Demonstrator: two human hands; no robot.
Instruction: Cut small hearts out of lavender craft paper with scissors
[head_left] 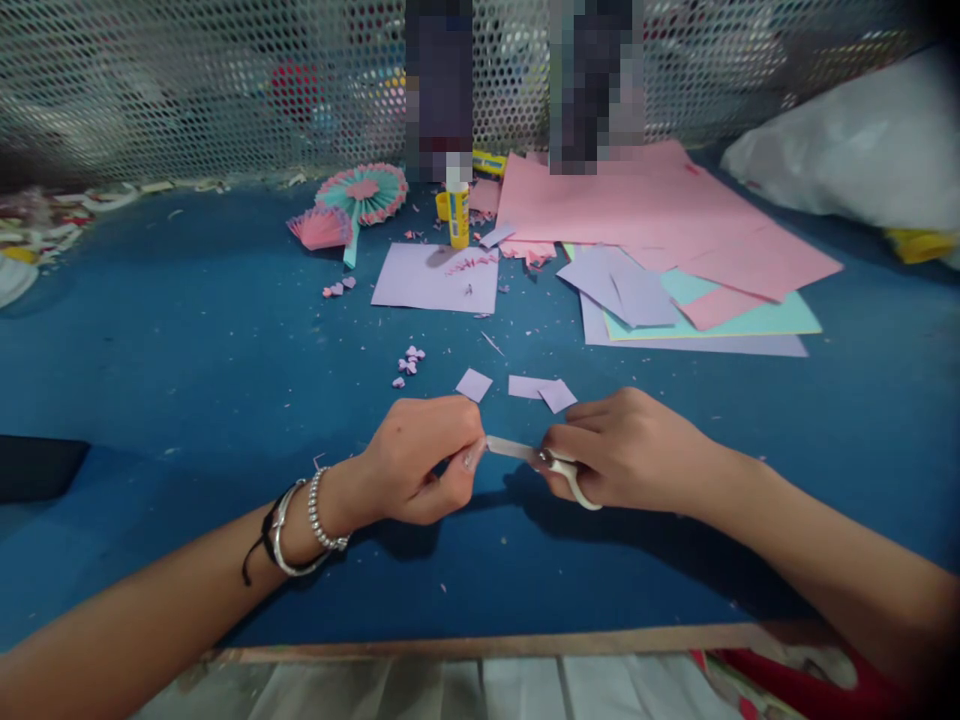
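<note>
My right hand (630, 450) is wrapped round white-handled scissors (536, 458) whose blades point left. The blade tips meet the pinched fingers of my left hand (420, 460), which is closed on something too small to name, perhaps a scrap of paper. Both hands hover low over the blue tabletop (187, 340) near its front edge. Just beyond them lie small lilac paper pieces (540, 390) and tiny folded lilac hearts (409, 365). Bracelets circle my left wrist.
Further back lie a lilac sheet (439, 278), a glue stick (458, 205), pleated pink and teal paper fans (352, 205), and a stack of pink, teal and lilac sheets (675, 250). A mesh screen (187, 80) closes the back. A white bag (862, 150) sits at right.
</note>
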